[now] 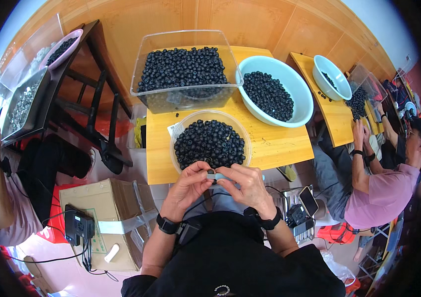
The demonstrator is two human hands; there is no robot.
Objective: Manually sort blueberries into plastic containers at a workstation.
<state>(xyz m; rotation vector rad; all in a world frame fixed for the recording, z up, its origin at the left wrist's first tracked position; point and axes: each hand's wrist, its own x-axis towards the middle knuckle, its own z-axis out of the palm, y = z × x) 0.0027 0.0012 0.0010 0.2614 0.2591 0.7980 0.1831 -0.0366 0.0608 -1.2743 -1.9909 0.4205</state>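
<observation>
Both hands meet over the near rim of a round clear tub (248, 143) filled with small black bead-like parts (209, 141). Pinched in the fingers of my left hand (186, 190) is a small black part (211, 172), apparently like those in the tub. My right hand (247, 185) is closed around a slim pale blue-grey tool (219, 176). The tool's tip touches or lies right beside the black part; fingers hide most of its length, so I cannot tell its exact kind.
Behind the tub stand a large clear bin (183, 101) and a pale blue basin (302, 106), both holding black parts, on a yellow wooden table (280, 146). A cardboard box (116, 198) is at left. People sit working on both sides, one in a pink shirt (384, 195).
</observation>
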